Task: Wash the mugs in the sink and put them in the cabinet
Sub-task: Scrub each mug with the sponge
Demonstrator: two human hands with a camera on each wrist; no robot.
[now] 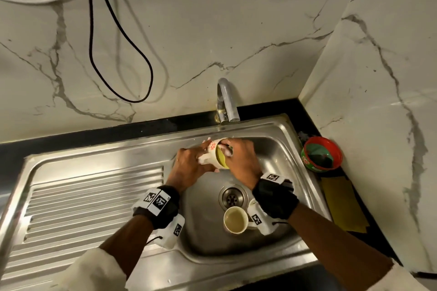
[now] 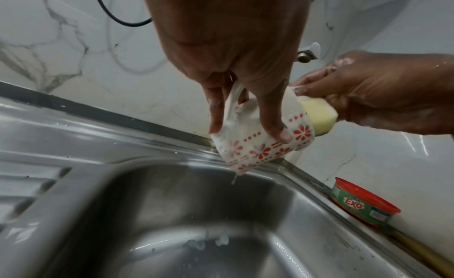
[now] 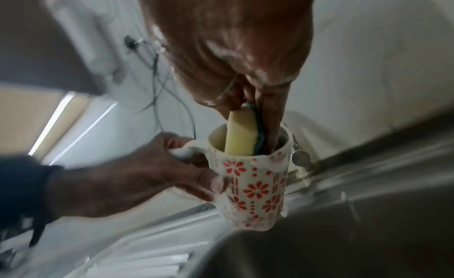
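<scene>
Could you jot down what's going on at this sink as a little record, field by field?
Activity: scrubbing the inside of a mug over the sink
Left hand: grips the flowered mug at its handle
Right hand: pushes a yellow sponge into the mug
Suds: foam on both hands and the mug
Waiting: a second mug standing in the basin near the drain
Tap: no water seen running
Nearby: red-rimmed Exo soap tub on the counter

Steel sink (image 1: 279, 139) holds a plain mug (image 1: 235, 220)
</scene>
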